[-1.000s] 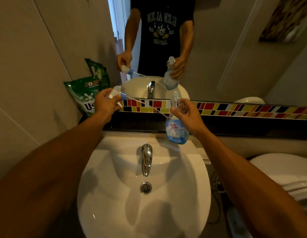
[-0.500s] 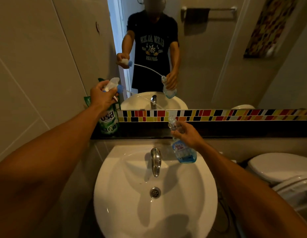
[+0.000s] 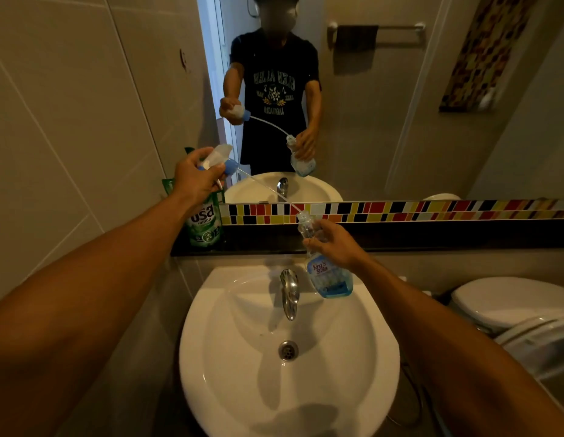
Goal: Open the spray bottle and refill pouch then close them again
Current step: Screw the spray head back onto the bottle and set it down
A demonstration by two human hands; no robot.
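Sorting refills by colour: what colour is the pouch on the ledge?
Green, with white lettering: the refill pouch, seen in the head view.

Clear plastic spray bottle (image 3: pixel 328 275), glossy white sink (image 3: pixel 353 389), shiny chrome tap (image 3: pixel 289 291).

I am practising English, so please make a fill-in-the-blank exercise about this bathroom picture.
1. The left hand holds the spray ____, pulled off the bottle.
2. The right hand holds the bottle above the white ____.
3. The thin tube still ends inside the bottle's ____.
4. The green refill pouch stands on the ledge at the ____ side.

Missing words: head; sink; neck; left
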